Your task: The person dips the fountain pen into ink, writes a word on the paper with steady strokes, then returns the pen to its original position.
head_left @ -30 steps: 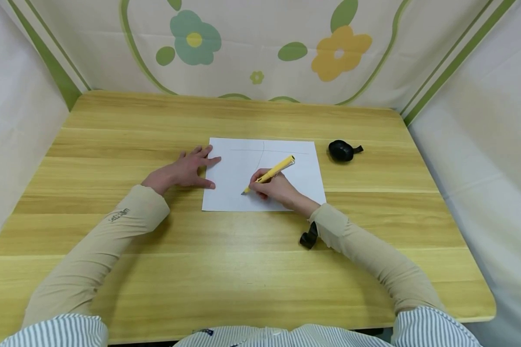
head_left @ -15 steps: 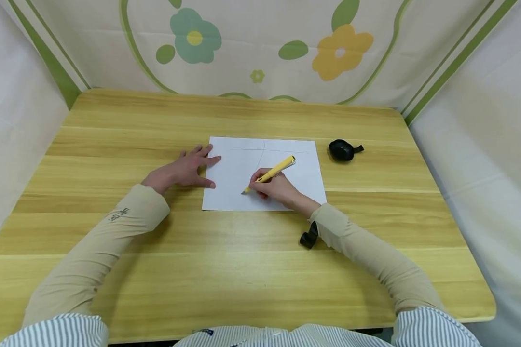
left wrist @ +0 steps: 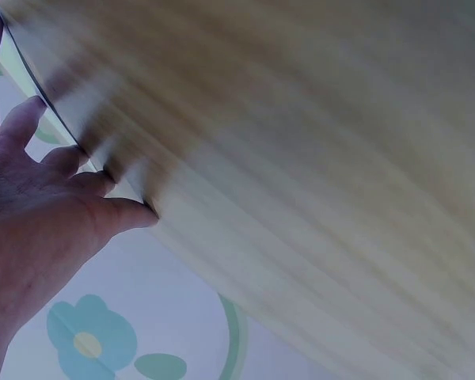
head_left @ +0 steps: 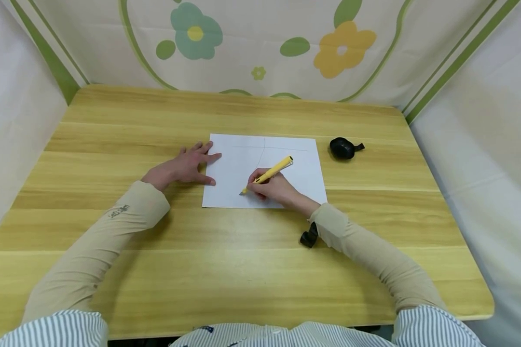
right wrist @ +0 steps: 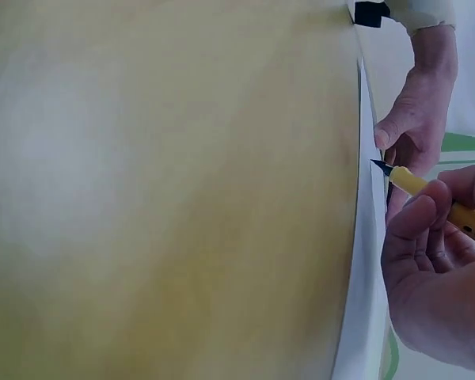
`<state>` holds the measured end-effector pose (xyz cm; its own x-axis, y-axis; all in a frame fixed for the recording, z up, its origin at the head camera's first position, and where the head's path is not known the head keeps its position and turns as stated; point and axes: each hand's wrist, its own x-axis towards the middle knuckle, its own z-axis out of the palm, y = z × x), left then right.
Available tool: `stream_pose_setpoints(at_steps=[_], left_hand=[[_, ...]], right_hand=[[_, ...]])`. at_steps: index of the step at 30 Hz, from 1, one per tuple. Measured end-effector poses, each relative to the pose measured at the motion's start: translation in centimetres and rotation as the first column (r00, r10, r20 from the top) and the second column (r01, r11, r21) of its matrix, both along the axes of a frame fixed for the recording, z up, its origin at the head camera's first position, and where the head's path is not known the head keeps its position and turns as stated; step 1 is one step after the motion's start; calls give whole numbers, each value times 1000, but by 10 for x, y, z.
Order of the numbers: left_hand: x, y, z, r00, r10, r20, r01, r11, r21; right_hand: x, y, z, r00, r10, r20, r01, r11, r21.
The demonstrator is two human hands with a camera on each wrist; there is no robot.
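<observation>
A sheet of white paper (head_left: 226, 168) lies on the wooden table, with a thin horizontal line and a curved vertical line crossing near its top. My right hand (head_left: 274, 187) pinches a yellow fountain pen (head_left: 272, 170), its dark nib at the paper's lower middle. The right wrist view shows the pen (right wrist: 408, 180) between thumb and fingers, nib at the sheet (right wrist: 366, 237). My left hand (head_left: 185, 166) is spread over the sheet's left edge, thumb and fingertips resting on it. In the left wrist view that hand (left wrist: 51, 210) has its fingers apart.
A black rounded object with a short tab (head_left: 342, 148) lies on the table right of the paper. Below my right wrist is a small black object (head_left: 308, 237), partly covered by the sleeve. The wooden table (head_left: 178, 279) meets a flower-printed curtain (head_left: 243, 43) at the back.
The pen and my right hand have shifted slightly left across the paper. My left hand keeps its place on the sheet. The whole head view has tilted a little.
</observation>
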<state>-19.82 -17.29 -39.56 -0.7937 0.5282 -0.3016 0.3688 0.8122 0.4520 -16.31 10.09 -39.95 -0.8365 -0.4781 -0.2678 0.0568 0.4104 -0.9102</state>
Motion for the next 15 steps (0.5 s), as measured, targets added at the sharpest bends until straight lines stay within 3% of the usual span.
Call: stream_pose_setpoints(at_steps=[3,6,11,15], left_hand=[[-1,0,1,1000,-3,-2,3,1000,-6],[-2,0,2,1000,-5,-1,5,1000,-13],[-2,0,3,1000,-1,10,1,1000,-16],[1,0,3,1000,3,18,-3,1000,-8]], right_hand=[[-6,4,8,999,-37,-28,37,999,-3],[-18,12,19,991,-123,-47,121,992,-40],[-43,26,30,962,-269,-52,265,962,-70],[-58,33,30,940,-337,-52,334,941,-63]])
